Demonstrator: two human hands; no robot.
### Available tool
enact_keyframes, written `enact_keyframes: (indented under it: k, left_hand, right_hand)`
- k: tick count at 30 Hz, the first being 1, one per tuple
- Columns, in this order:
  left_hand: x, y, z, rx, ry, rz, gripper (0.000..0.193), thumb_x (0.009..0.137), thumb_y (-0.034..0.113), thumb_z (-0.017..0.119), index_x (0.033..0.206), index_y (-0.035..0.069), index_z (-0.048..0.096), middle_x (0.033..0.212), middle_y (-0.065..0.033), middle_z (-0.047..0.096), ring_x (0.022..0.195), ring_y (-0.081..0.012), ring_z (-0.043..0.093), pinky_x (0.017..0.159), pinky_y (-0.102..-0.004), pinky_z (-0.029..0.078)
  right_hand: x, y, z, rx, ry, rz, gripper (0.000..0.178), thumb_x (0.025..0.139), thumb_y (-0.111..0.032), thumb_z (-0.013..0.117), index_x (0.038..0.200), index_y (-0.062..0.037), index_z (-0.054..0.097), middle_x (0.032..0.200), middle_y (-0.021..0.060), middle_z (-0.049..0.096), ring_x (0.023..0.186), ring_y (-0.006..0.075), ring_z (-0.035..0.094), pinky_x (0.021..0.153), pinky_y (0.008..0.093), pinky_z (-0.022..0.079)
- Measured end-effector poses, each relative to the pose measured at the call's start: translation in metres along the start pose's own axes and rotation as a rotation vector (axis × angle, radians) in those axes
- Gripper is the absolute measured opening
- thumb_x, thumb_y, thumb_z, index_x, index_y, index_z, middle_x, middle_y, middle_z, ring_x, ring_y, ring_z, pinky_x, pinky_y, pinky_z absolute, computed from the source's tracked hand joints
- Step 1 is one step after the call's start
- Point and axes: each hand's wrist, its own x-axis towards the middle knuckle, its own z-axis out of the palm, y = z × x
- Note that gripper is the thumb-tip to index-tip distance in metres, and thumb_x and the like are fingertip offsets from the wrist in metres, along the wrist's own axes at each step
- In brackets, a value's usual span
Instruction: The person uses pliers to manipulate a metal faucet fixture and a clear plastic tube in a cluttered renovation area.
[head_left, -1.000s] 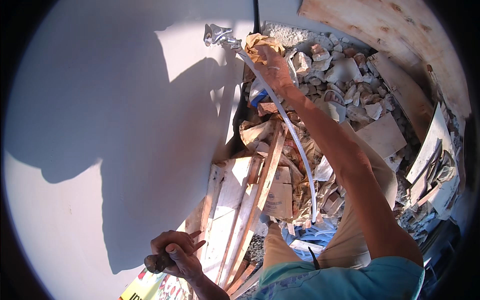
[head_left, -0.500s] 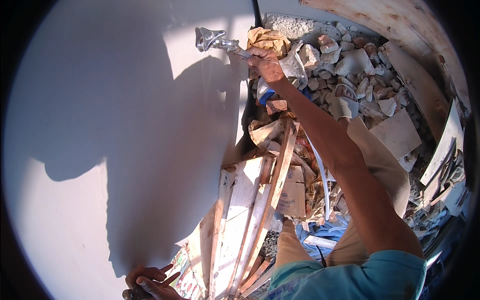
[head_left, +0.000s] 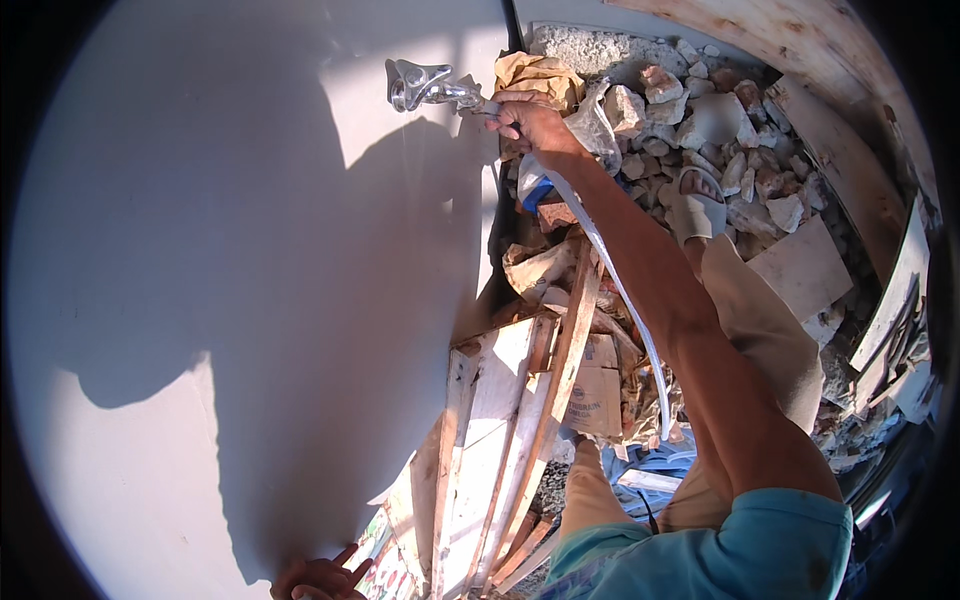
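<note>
Left to right. Left hand is sitting by the bottom edge of the wall, cut off by the view; cannot tell whether its grip is apart or closed. Shiny metal tap is jutting out near the wall's upper right edge. Right hand is holding just beside it, grip clamped round the pale hose, which is trailing down and right. Step in hand seems to be fitting hose to tap; next move probably calling for firm, straight pressure.
</note>
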Motion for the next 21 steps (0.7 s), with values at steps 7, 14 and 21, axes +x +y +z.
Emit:
enact_keyframes:
  k: [7,14,21]
  left_hand:
    - [0.004,-0.003,0.004,0.026,0.007,0.058,0.033,0.104,0.021,0.044,0.094,-0.007,0.056,0.05,-0.003,0.048,0.037,-0.0132,0.045,0.034,-0.0255,0.043]
    - [0.007,-0.004,0.007,0.037,-0.002,0.056,0.034,0.105,0.023,0.043,0.093,-0.006,0.055,0.047,0.0003,0.044,0.035,-0.0109,0.041,0.031,-0.0238,0.041]
    - [0.006,0.001,0.01,0.053,-0.018,0.043,0.032,0.104,0.022,0.043,0.092,-0.006,0.054,0.048,0.0008,0.043,0.035,-0.0097,0.04,0.031,-0.0236,0.041]
  right_hand:
    - [-0.004,0.006,0.009,0.241,-0.076,0.184,0.008,0.074,-0.009,0.054,0.08,-0.0045,0.055,0.054,-0.003,0.041,0.041,0.0069,0.031,0.04,0.0235,0.024]
    - [0.003,0.017,0.001,0.441,-0.332,0.288,0.006,0.078,-0.009,0.053,0.082,-0.0046,0.055,0.055,-0.0021,0.043,0.041,0.0073,0.033,0.04,0.0237,0.026]
    - [-0.003,0.003,0.015,0.14,-0.001,0.08,0.023,0.087,-0.008,0.05,0.101,0.0024,0.065,0.068,0.0032,0.056,0.049,0.0061,0.041,0.045,0.0218,0.029]
